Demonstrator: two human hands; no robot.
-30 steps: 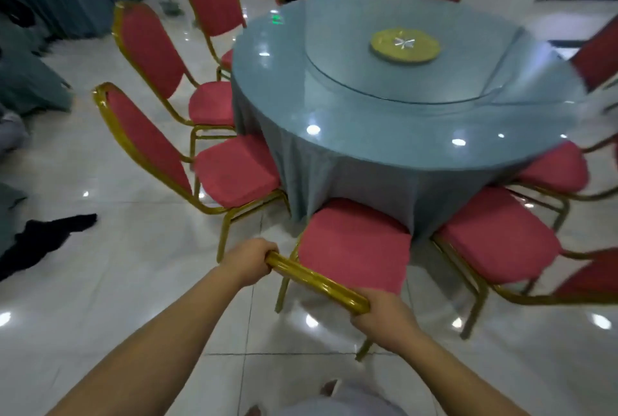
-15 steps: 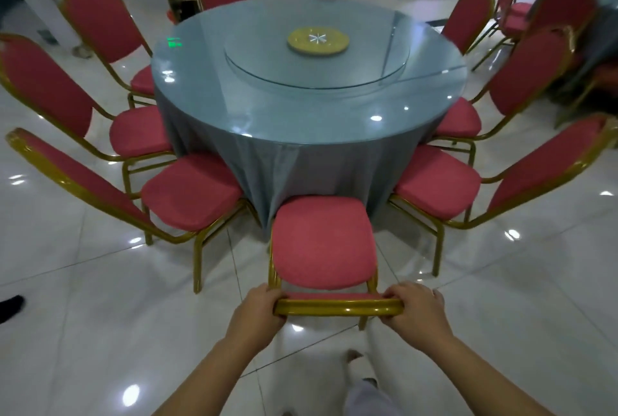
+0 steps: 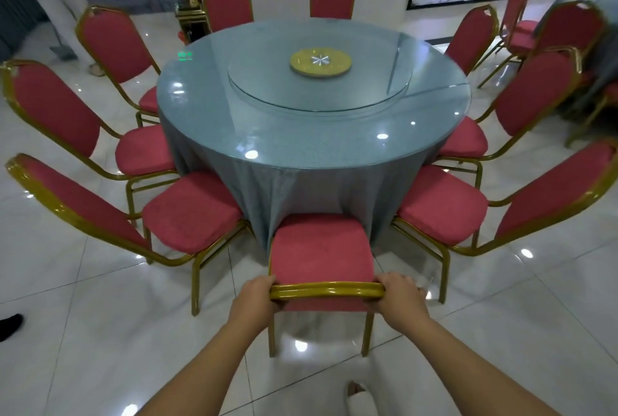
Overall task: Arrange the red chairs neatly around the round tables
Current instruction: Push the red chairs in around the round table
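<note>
Gripping gold top rail (image 3: 326,291) of near red chair (image 3: 321,248): left hand (image 3: 255,295) curled round rail's left end, right hand (image 3: 399,297) curled round its right end, fingers wrapped over the front; chair loc.: square-on to round table (image 3: 314,134), seat front at the hanging grey cloth (image 3: 267,188), touching or just under, can't tell which; sits between left neighbour chair (image 3: 190,211) and right neighbour chair (image 3: 441,205), gaps approx. even; step in hand (est.): final tuck-in of this chair; next move (est.): short straight push at most, check alignment w/ neighbours, then release both hands; chairs at far right (image 3: 575,31) look bunched, prob. next to sort.
</note>
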